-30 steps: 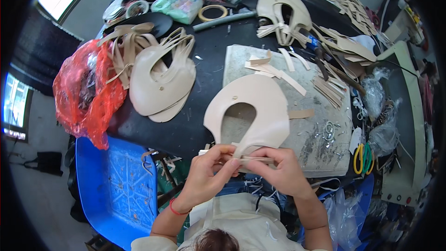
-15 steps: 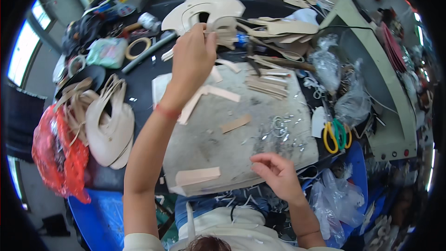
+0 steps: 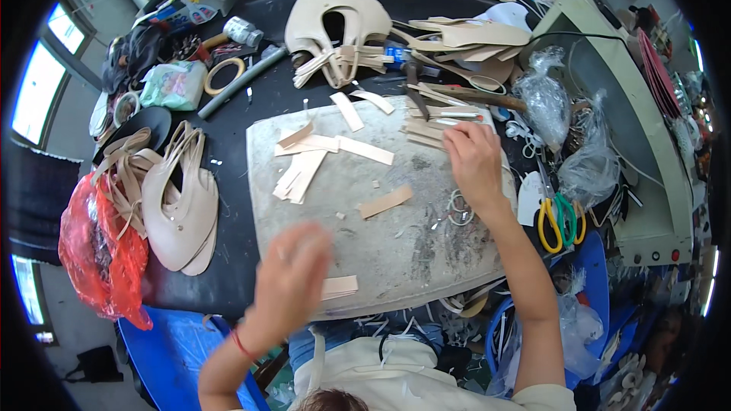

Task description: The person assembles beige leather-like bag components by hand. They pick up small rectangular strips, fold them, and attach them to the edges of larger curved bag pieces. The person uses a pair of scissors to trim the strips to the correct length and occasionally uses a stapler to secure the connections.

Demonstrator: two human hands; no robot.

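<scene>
My left hand is over the near left of the grey work board, smeared by motion, so its grip is unclear. Close beside it lies a pale beige strip. At the far right of the board, my right hand has its fingers curled in a pinch on the right end of a stack of beige strips. More cut strips lie on the board's left half, and a single tan strip rests mid-board. A clear ring lies below my right hand.
Beige curved cut pieces lie beyond the board, with more pieces on the left by a red plastic bag. Scissors with yellow and green handles lie to the right. A grey tube and tape roll are at far left.
My left hand has come back from the curved beige pieces to the near edge. My right hand has moved away from me to the strip stack. Fewer shiny glints show around the ring.
</scene>
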